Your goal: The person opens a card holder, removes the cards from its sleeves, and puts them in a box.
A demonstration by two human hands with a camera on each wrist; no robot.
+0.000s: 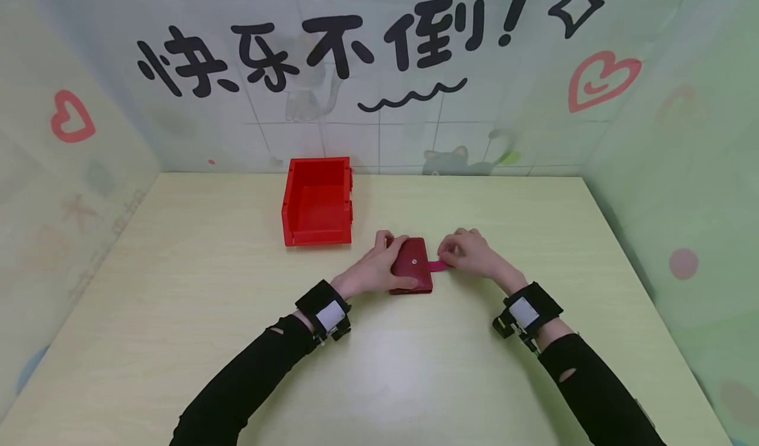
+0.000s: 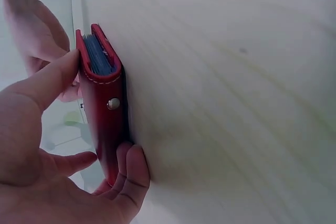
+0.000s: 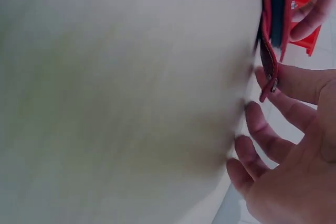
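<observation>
Two hands work a dark red leather card wallet (image 1: 412, 265) lying flat on the pale wooden desk (image 1: 379, 367). Left hand (image 1: 375, 268) grasps its near side; right hand (image 1: 468, 253) pinches the pink strap (image 1: 437, 266). Wallet unfastened; open red plastic bin (image 1: 318, 201) beyond left hand holds nothing visible.

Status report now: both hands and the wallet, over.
Left hand grips dark red wallet flat on table. Right hand pinches its strap. Red bin behind, clear.
</observation>
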